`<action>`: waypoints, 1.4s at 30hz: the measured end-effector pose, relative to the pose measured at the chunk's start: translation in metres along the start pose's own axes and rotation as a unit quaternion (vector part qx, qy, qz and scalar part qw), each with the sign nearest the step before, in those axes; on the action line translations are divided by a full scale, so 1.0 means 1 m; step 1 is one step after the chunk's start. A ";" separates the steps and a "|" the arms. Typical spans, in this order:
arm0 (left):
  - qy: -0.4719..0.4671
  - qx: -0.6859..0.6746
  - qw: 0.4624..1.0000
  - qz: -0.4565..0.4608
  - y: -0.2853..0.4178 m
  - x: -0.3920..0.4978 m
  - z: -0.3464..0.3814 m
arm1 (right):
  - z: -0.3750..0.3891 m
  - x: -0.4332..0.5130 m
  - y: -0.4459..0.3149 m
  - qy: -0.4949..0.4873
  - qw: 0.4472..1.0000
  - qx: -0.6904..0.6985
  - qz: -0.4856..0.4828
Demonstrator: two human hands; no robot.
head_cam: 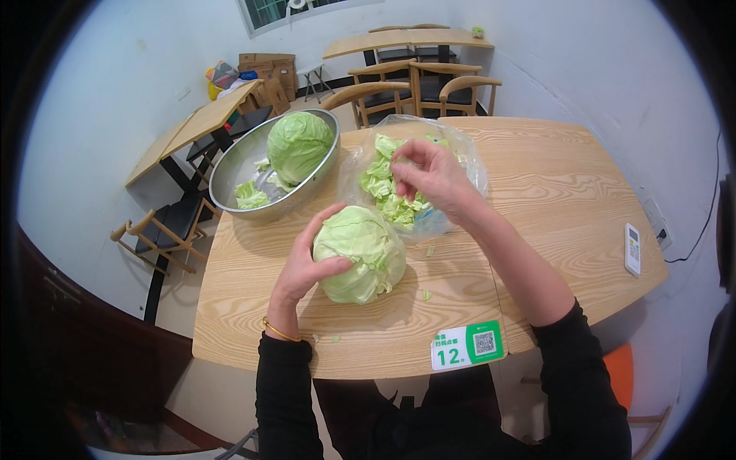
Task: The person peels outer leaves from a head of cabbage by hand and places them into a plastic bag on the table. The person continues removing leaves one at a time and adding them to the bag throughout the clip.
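My left hand [313, 259] grips the left side of a green cabbage head [365, 261] on the wooden table [552, 190]. Over a clear plastic bag [471, 172] with torn cabbage leaves [376, 172] in it, my right hand [428, 175] hovers with its fingers curled and the thumb near the fingertips; whether a small piece is between them cannot be seen. To the left of the bag stands a metal colander [230, 158], holding a second cabbage head [300, 146] and a loose leaf piece [250, 195].
Small leaf scraps [426, 295] lie on the table near the cabbage. A green and white card [467, 345] with a printed code is at the near edge. A white remote control [632, 249] lies at the right. Wooden chairs [445, 75] stand beyond the far edge.
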State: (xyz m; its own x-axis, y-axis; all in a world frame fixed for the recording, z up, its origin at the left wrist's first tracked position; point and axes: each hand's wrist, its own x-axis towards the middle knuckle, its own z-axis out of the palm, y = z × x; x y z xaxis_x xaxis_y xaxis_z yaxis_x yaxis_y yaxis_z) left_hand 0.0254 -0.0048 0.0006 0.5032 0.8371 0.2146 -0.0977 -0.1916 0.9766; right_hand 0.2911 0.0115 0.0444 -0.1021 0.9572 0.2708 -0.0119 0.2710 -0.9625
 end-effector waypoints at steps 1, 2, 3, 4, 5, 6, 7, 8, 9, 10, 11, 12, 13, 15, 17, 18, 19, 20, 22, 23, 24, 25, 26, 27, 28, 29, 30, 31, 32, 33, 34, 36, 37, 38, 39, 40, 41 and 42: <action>0.001 -0.003 1.000 0.010 -0.001 0.000 0.000 | -0.002 0.002 0.005 0.050 0.992 -0.046 -0.106; 0.005 0.002 1.000 -0.001 -0.001 0.000 0.000 | -0.012 0.006 0.004 0.065 0.982 -0.140 -0.107; 0.004 0.002 1.000 -0.008 -0.001 0.000 -0.001 | -0.016 0.005 0.006 0.118 0.926 -0.316 -0.167; 0.003 0.003 1.000 -0.013 0.000 0.001 -0.001 | -0.019 0.005 0.007 0.157 0.833 -0.468 -0.250; 0.000 0.014 1.000 -0.011 0.000 0.001 0.000 | -0.021 0.005 0.006 0.183 0.717 -0.611 -0.283; -0.004 0.025 1.000 -0.009 0.000 0.001 0.001 | -0.021 0.005 0.005 0.115 0.798 -0.526 -0.269; -0.008 0.036 0.999 -0.006 0.001 0.002 0.003 | -0.019 0.003 0.003 0.037 0.873 -0.440 -0.208; -0.002 0.056 0.998 0.038 0.000 0.002 0.006 | -0.016 0.002 0.000 -0.038 0.926 -0.347 -0.145; 0.003 0.075 0.994 0.081 -0.001 0.003 0.010 | -0.010 0.000 -0.002 -0.099 0.941 -0.299 -0.122; 0.006 0.088 0.989 0.120 -0.001 0.003 0.013 | -0.003 -0.002 -0.004 -0.156 0.949 -0.254 -0.101; 0.004 0.105 0.985 0.139 0.000 0.002 0.015 | 0.003 -0.005 -0.007 -0.217 0.950 -0.201 -0.097; 0.001 0.116 0.981 0.154 0.001 0.001 0.017 | 0.006 -0.009 -0.011 -0.244 0.944 -0.212 -0.057; -0.005 0.121 0.978 0.169 0.002 0.000 0.018 | 0.008 -0.012 -0.014 -0.276 0.935 -0.218 -0.033; -0.015 0.115 0.982 0.149 0.005 -0.003 0.019 | 0.010 -0.015 -0.021 -0.310 0.927 -0.212 -0.015; -0.033 0.105 0.986 0.125 0.007 -0.006 0.020 | 0.008 -0.017 -0.028 -0.313 0.929 -0.193 -0.025; -0.047 0.103 0.988 0.110 0.008 -0.006 0.020 | 0.007 -0.017 -0.031 -0.314 0.927 -0.203 -0.034; -0.062 0.100 0.989 0.095 0.009 -0.006 0.020 | 0.006 -0.017 -0.034 -0.313 0.924 -0.215 -0.040; -0.066 0.096 0.989 0.089 0.011 -0.006 0.020 | 0.005 -0.017 -0.036 -0.311 0.922 -0.226 -0.047; -0.076 0.088 0.990 0.077 0.013 -0.007 0.020 | 0.003 -0.017 -0.039 -0.307 0.921 -0.235 -0.051; -0.076 0.084 0.991 0.074 0.014 -0.007 0.021 | 0.003 -0.018 -0.040 -0.311 0.920 -0.233 -0.058; -0.076 0.080 0.991 0.070 0.014 -0.008 0.022 | 0.002 -0.018 -0.041 -0.303 0.922 -0.232 -0.057; -0.080 0.074 0.992 0.070 0.014 -0.008 0.023 | 0.002 -0.019 -0.041 -0.302 0.924 -0.226 -0.061; -0.084 0.069 0.992 0.071 0.014 -0.007 0.024 | 0.002 -0.020 -0.042 -0.292 0.926 -0.231 -0.056; -0.091 0.064 0.991 0.076 0.014 -0.007 0.025 | 0.003 -0.020 -0.042 -0.302 0.927 -0.215 -0.056; -0.097 0.052 0.991 0.080 0.013 -0.006 0.025 | 0.003 -0.021 -0.042 -0.304 0.928 -0.211 -0.049; -0.100 0.056 0.990 0.081 0.013 -0.006 0.026 | 0.003 -0.021 -0.042 -0.305 0.929 -0.206 -0.043; -0.103 0.055 0.990 0.082 0.013 -0.006 0.026 | 0.003 -0.020 -0.042 -0.321 0.925 -0.201 -0.026; -0.105 0.053 0.989 0.084 0.013 -0.005 0.026 | 0.003 -0.020 -0.043 -0.337 0.921 -0.197 -0.009; -0.100 0.060 0.990 0.076 0.014 -0.005 0.026 | 0.003 -0.019 -0.043 -0.360 0.915 -0.184 0.008; -0.095 0.066 0.991 0.068 0.014 -0.006 0.026 | 0.003 -0.018 -0.043 -0.357 0.914 -0.194 0.021; -0.089 0.072 0.992 0.061 0.014 -0.006 0.026 | 0.003 -0.018 -0.043 -0.361 0.911 -0.196 0.034; -0.080 0.050 0.994 0.054 0.014 -0.007 0.025 | 0.002 -0.018 -0.042 -0.342 0.918 -0.198 0.024; -0.077 0.037 0.995 0.052 0.014 -0.007 0.025 | 0.002 -0.018 -0.041 -0.318 0.927 -0.198 0.000; -0.071 0.037 0.995 0.054 0.013 -0.007 0.025 | 0.002 -0.019 -0.041 -0.297 0.933 -0.202 -0.020; -0.067 0.036 0.995 0.058 0.012 -0.007 0.024 | 0.001 -0.021 -0.041 -0.300 0.935 -0.191 -0.008; -0.065 0.031 0.996 0.060 0.012 -0.006 0.023 | 0.001 -0.022 -0.040 -0.305 0.934 -0.184 0.009; -0.060 0.039 0.995 0.064 0.011 -0.006 0.022 | 0.000 -0.023 -0.040 -0.312 0.932 -0.181 0.033; -0.057 0.044 0.995 0.065 0.010 -0.005 0.021 | -0.001 -0.023 -0.040 -0.313 0.928 -0.202 -0.002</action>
State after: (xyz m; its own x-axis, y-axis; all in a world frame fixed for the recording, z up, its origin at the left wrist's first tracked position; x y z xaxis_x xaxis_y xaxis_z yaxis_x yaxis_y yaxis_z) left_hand 0.0400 -0.0223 0.0093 0.5857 0.7397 0.3312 -0.0957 -0.3427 0.9346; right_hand 0.2952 -0.0211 0.0769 -0.6615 0.7446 0.0893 0.3487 0.4108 -0.8424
